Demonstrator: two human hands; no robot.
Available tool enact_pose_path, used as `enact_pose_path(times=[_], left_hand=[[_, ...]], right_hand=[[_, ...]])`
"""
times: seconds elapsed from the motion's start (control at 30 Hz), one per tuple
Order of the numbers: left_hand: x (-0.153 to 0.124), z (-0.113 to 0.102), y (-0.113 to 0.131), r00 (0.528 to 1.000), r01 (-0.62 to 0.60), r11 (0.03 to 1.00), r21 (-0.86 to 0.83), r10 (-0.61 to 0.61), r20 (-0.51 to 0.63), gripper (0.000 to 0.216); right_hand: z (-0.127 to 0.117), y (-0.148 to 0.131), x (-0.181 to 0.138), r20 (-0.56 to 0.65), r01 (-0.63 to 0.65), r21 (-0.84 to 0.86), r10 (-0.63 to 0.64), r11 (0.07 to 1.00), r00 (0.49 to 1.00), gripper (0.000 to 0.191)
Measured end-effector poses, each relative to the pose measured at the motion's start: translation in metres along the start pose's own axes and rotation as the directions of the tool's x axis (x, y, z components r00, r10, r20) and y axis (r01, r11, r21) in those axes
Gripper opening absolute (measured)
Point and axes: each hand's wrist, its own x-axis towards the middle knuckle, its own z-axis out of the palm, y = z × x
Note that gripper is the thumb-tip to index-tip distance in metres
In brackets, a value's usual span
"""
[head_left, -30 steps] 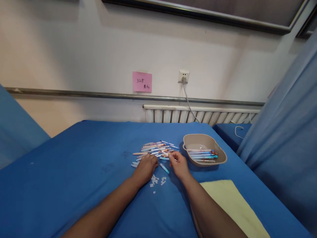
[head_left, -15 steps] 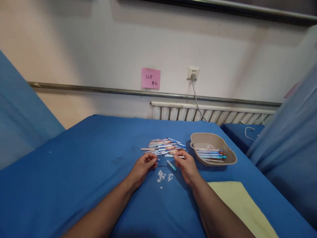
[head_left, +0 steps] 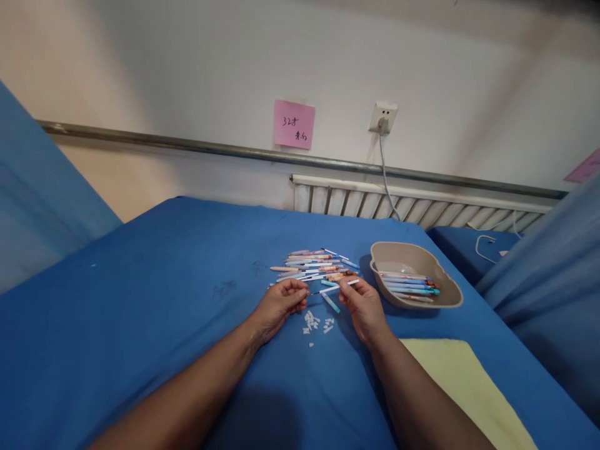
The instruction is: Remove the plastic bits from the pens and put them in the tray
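Both of my hands rest on a blue cloth [head_left: 154, 300] just in front of a pile of coloured pens [head_left: 312, 265]. My left hand [head_left: 280, 303] is closed in a pinch on something small I cannot make out. My right hand [head_left: 362, 303] pinches a thin white pen refill [head_left: 338, 287] that points left toward the other hand. A teal pen part [head_left: 330, 303] lies between my hands. Several small white bits [head_left: 317, 324] lie scattered below it. A beige tray [head_left: 438, 294] with several pens in it stands right of my right hand.
A yellow cloth [head_left: 459, 381] lies at the near right. A radiator [head_left: 412, 209], a wall socket with a cable [head_left: 383, 119] and a pink note [head_left: 294, 124] are behind the table. Blue curtains hang at the left [head_left: 37, 200] and right [head_left: 557, 287].
My hands lifted off the pen pile and drew slightly toward me, each now pinching something. The camera tilted down and to the left.
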Motion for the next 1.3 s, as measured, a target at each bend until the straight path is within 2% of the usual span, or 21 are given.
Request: enact_pose_path(times=[0.23,0.7,0.9,1.13,1.3], left_hand=[[-0.0019,0.0033,0.0017,1.000,0.007,1.000,-0.009,-0.007,-0.002,0.033],[0.0003,0.0027,-0.0007,1.000,0.005,1.000,0.018,-0.005,0.015,0.032],[0.0015,0.0015,-0.0031,1.000,-0.008,0.999,0.033,0.007,0.029,0.032],[-0.0004,0.0033,-0.0036,1.000,-0.011,0.996,0.086,0.009,0.017,0.034],[0.0009,0.0023,-0.0052,1.000,-0.025,0.994,0.106,0.026,-0.009,0.034]], right_hand=[[0.0022,-0.0009,-0.0020,-0.030,0.063,-0.116,-0.067,0.991,0.997,0.023],[0.0059,-0.0057,-0.0040,-0.014,0.072,-0.150,-0.075,0.986,0.997,0.024],[0.0020,-0.0004,-0.0029,0.033,0.097,-0.202,-0.093,0.974,0.995,0.020],[0.0050,0.0016,-0.0060,0.097,0.078,-0.319,-0.049,0.945,0.994,0.022],[0.0023,0.0014,-0.0045,0.103,-0.020,-0.306,0.054,0.952,0.993,0.026]])
